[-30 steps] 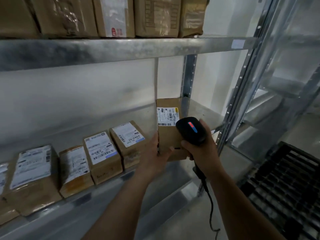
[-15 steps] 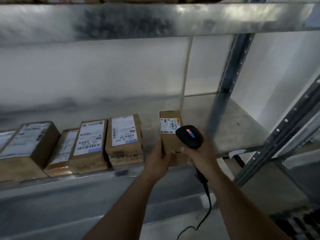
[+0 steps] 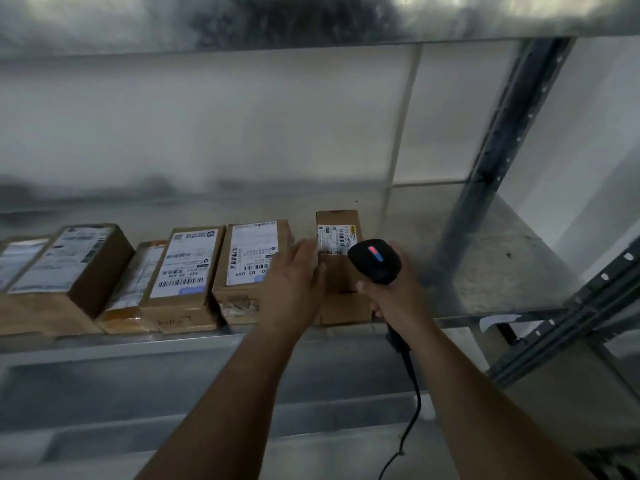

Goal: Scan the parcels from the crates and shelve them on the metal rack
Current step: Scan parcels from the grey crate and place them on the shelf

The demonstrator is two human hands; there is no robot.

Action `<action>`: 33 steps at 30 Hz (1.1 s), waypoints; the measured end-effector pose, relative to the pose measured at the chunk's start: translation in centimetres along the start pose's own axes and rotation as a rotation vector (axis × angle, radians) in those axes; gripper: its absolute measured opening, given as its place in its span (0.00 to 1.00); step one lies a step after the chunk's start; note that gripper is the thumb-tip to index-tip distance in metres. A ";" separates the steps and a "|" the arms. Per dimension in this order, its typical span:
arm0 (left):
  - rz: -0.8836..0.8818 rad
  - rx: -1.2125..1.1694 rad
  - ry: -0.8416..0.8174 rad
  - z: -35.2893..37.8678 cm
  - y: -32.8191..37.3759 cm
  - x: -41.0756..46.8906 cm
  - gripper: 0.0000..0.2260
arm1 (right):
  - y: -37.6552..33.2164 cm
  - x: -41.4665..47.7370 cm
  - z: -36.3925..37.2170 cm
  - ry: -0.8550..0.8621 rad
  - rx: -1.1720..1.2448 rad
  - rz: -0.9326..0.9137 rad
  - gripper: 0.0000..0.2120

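Note:
A small brown parcel (image 3: 343, 304) with a white barcode label stands on the metal rack's shelf (image 3: 502, 271), at the right end of a row of parcels. My left hand (image 3: 294, 282) lies against its left side with fingers stretched out, partly covering the neighbouring parcel (image 3: 249, 258). My right hand (image 3: 398, 299) grips a black handheld scanner (image 3: 375, 259) just right of the parcel's label, its head lit red and blue. A black cable (image 3: 412, 393) hangs down from the scanner.
More labelled brown parcels (image 3: 187, 265) (image 3: 62, 261) line the shelf to the left. The upper shelf (image 3: 311, 19) hangs low overhead. A dark upright post (image 3: 502, 150) stands at the right; bare shelf lies beside it. A lower shelf (image 3: 173, 410) shows below.
The small parcel went from held in the air to standing on the shelf beside the row. My left hand's fingers straightened along its left side. The view dropped and moved closer.

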State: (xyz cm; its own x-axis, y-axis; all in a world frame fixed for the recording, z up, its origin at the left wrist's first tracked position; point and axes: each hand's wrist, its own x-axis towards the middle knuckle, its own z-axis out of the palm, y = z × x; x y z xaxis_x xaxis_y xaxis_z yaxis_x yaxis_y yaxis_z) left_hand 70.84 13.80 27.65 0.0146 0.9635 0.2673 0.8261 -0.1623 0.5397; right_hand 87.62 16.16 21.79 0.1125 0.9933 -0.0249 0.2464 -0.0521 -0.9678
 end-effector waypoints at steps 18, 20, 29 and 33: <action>-0.098 0.334 -0.181 -2.6 -3.5 0.5 0.21 | -2.1 0.1 3.8 -0.025 -0.024 0.052 0.42; -0.095 0.341 -0.211 -2.8 -3.5 0.6 0.20 | -2.3 -0.3 3.6 -0.014 -0.018 0.044 0.43; -0.101 0.101 0.004 -5.0 -3.1 -1.6 0.20 | -6.5 -4.1 2.8 -0.030 0.037 -0.127 0.45; -0.140 0.080 0.139 -6.4 -4.0 -4.0 0.22 | -8.1 -5.7 4.7 -0.082 0.066 -0.177 0.46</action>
State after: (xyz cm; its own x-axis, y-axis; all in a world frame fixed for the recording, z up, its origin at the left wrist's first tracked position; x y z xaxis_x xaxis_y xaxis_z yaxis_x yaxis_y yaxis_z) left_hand 63.90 9.21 29.53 -0.1768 0.9358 0.3050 0.8566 -0.0063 0.5159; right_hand 80.46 11.40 28.61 -0.0063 0.9916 0.1289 0.1916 0.1277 -0.9731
